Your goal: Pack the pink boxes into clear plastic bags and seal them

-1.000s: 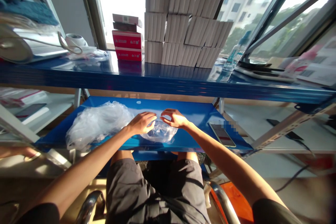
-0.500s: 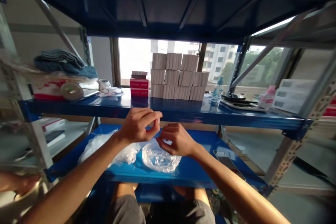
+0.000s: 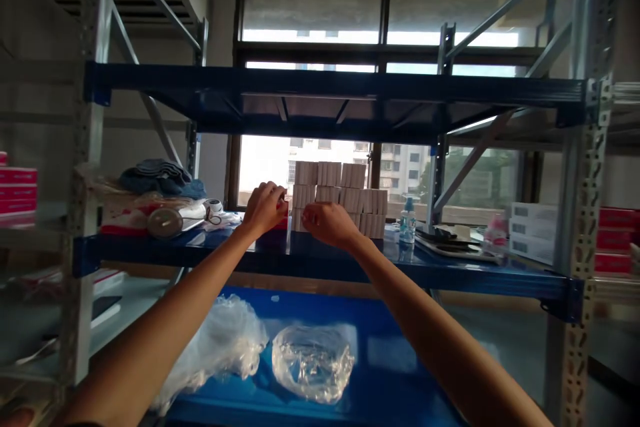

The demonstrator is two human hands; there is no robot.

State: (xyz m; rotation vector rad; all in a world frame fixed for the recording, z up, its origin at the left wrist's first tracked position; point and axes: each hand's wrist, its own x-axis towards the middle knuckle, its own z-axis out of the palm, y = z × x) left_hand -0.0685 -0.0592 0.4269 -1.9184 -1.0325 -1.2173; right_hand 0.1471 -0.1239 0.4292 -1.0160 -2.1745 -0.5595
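My left hand (image 3: 267,208) is raised over the middle shelf, its fingers curled in front of the red boxes (image 3: 281,221), which it mostly covers. Beside it on the right, my right hand (image 3: 330,223) is closed, knuckles up, before the stacked bundles of white boxes (image 3: 354,201). Whatever either hand holds, if anything, is hidden or too small to make out. On the lower blue shelf below lie a coil of clear plastic film (image 3: 314,363) and a heap of clear plastic bags (image 3: 225,340).
Cloths (image 3: 160,177) lie on a package at the left of the middle shelf. A spray bottle (image 3: 407,220), a tray with dark items (image 3: 450,240) and white boxes (image 3: 533,232) stand at right. Metal uprights (image 3: 575,213) and an upper shelf (image 3: 340,87) frame the space.
Both hands have risen from above the lower shelf to the front of the boxes on the middle shelf. The view has tilted up and shows more of the window and upper shelf.
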